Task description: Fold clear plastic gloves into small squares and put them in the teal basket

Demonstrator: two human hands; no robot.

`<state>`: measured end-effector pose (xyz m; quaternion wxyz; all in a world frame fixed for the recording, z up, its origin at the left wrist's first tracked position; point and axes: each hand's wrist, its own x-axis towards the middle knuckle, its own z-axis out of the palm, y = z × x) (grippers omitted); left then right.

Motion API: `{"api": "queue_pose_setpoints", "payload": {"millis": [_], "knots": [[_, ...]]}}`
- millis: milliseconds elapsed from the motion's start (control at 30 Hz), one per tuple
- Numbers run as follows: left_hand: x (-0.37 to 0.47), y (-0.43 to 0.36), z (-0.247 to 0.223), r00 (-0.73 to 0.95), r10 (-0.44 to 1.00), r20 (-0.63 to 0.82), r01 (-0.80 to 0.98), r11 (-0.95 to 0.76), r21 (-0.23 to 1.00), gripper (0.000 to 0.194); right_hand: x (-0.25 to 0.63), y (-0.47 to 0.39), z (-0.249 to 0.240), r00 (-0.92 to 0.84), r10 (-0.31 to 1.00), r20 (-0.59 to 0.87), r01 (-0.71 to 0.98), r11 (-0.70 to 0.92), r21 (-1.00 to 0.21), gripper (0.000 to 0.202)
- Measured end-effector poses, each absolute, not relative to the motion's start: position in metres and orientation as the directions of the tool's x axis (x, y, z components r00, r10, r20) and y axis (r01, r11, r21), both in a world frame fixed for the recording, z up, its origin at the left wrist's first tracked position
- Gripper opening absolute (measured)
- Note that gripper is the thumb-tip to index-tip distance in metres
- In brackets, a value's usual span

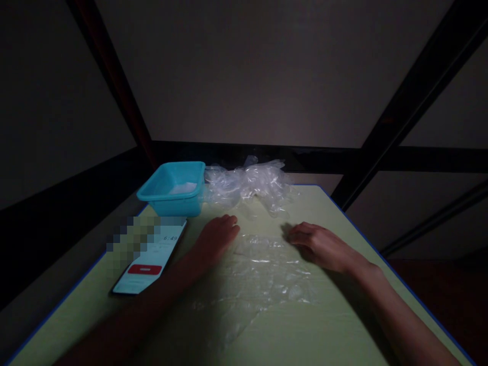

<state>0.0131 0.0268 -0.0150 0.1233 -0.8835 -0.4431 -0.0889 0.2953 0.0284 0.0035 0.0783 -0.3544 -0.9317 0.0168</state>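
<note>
A thin, crinkled piece of clear plastic (pixel 270 269) lies spread flat on the table in front of me; whether it is a bag or a glove I cannot tell. Just off its far left corner is my left hand (pixel 219 236), fingers loosely bent and a little apart, with nothing visible in them. On the opposite side, my right hand (pixel 318 245) hovers low by the far right corner. Its fingers point left, half bent, the thumb below them. Behind both hands sits a loose heap of clear plastic (pixel 251 183), with some finger-like ends sticking up.
A turquoise plastic basket (pixel 175 206) with something white inside stands at the far left of the table. Near my left forearm lies a phone (pixel 152 262) with its screen lit. The pale table (pixel 312 325) has a blue edge, and a wall rises behind it.
</note>
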Motion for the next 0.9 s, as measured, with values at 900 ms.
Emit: {"api": "queue_pose_setpoints", "payload": {"millis": [900], "knots": [[0.026, -0.002, -0.025, 0.745, 0.667, 0.001, 0.656, -0.734, 0.174, 0.07, 0.269, 0.008, -0.028, -0.698, 0.716, -0.018, 0.71, 0.688, -0.153, 0.084]]}}
